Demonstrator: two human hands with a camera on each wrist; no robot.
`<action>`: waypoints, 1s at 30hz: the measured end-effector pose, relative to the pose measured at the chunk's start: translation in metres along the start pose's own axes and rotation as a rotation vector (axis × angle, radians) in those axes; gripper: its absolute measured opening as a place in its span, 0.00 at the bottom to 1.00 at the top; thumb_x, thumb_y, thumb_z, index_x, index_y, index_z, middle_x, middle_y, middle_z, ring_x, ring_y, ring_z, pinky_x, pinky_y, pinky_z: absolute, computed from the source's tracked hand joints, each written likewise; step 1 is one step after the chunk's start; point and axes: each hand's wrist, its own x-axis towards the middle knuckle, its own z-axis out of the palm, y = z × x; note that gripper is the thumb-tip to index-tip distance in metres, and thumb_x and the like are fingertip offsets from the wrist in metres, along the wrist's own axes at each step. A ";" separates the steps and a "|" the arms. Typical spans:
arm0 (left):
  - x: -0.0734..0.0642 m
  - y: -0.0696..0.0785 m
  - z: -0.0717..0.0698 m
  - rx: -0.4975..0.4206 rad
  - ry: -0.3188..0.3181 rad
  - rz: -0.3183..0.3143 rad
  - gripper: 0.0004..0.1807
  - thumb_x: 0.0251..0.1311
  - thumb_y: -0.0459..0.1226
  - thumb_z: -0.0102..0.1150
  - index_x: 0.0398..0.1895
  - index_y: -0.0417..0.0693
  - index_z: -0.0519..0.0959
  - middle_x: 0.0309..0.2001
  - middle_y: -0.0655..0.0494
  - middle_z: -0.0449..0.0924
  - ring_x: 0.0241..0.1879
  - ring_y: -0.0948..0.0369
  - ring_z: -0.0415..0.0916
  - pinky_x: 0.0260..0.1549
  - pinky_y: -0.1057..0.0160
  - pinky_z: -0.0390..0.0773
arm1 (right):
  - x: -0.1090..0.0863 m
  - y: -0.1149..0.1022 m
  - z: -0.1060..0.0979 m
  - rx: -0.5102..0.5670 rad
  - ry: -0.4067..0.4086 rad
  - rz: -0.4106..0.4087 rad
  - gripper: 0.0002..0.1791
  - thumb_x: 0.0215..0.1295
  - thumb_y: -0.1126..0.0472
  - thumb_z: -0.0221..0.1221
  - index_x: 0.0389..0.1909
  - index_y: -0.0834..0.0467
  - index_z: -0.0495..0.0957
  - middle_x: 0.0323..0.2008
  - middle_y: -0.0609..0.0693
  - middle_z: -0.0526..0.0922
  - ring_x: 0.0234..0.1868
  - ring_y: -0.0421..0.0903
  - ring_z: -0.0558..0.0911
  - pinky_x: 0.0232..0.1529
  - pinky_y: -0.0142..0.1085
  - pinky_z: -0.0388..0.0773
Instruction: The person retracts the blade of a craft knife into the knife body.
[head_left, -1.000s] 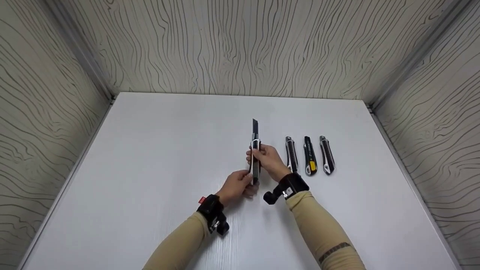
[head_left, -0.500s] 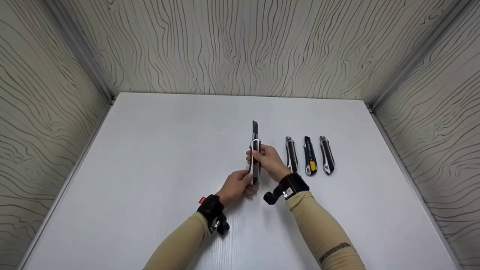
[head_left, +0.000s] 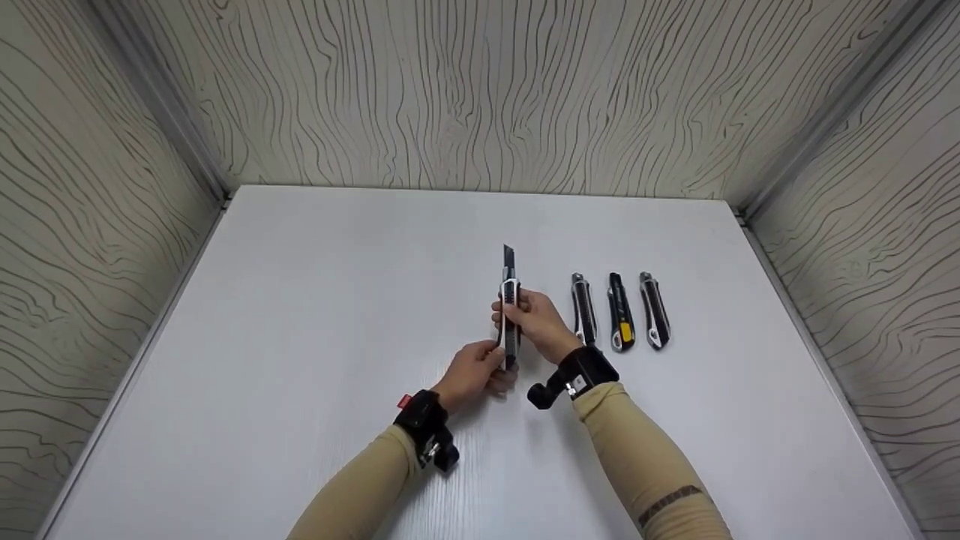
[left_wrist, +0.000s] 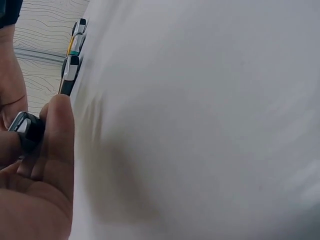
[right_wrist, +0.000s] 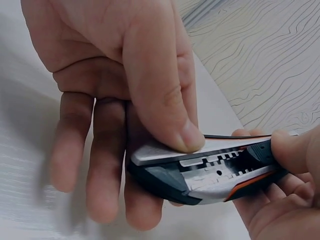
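Observation:
A snap-off utility knife (head_left: 511, 341) points away over the table's middle, its dark blade (head_left: 508, 257) partly out at the far end. My right hand (head_left: 541, 321) grips the handle's front half, with the thumb pressed on the slider (right_wrist: 261, 151). Around the butt end, my left hand (head_left: 471, 371) pinches with thumb and fingers. The right wrist view shows the left thumb (right_wrist: 165, 100) on the silver-and-black body, and its other fingers extended below. Only the butt of the knife (left_wrist: 31, 129) shows in the left wrist view; its blade is hidden there.
To the right lie three more utility knives in a row: a silver-black one (head_left: 582, 304), a black one with a yellow slider (head_left: 620, 311) and another silver-black one (head_left: 654, 309). The white table (head_left: 337, 262) meets wood-patterned walls (head_left: 480, 97) at the back and sides.
The blade has drawn back a little into the handle, so less sticks out. My right thumb has slid slightly toward the butt end. Both hands otherwise stay in place.

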 end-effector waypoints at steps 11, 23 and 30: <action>-0.002 -0.007 0.009 -0.175 0.020 -0.013 0.19 0.77 0.38 0.39 0.51 0.27 0.73 0.40 0.39 0.83 0.31 0.61 0.82 0.35 0.61 0.86 | 0.000 -0.003 -0.003 -0.007 0.006 0.006 0.22 0.73 0.68 0.48 0.65 0.71 0.63 0.60 0.71 0.73 0.45 0.41 0.84 0.55 0.35 0.80; -0.001 -0.007 0.010 -0.153 0.080 0.025 0.19 0.76 0.37 0.40 0.49 0.27 0.74 0.37 0.39 0.84 0.31 0.61 0.82 0.36 0.60 0.86 | 0.001 0.005 -0.002 0.065 0.029 0.054 0.20 0.75 0.63 0.48 0.61 0.70 0.67 0.52 0.64 0.81 0.43 0.43 0.85 0.53 0.37 0.82; -0.001 -0.007 0.009 -0.127 0.083 0.021 0.19 0.76 0.38 0.40 0.46 0.27 0.75 0.36 0.38 0.84 0.30 0.60 0.82 0.35 0.59 0.86 | -0.001 0.006 0.000 0.111 0.006 0.057 0.20 0.76 0.62 0.46 0.60 0.74 0.66 0.43 0.55 0.83 0.42 0.43 0.84 0.52 0.37 0.82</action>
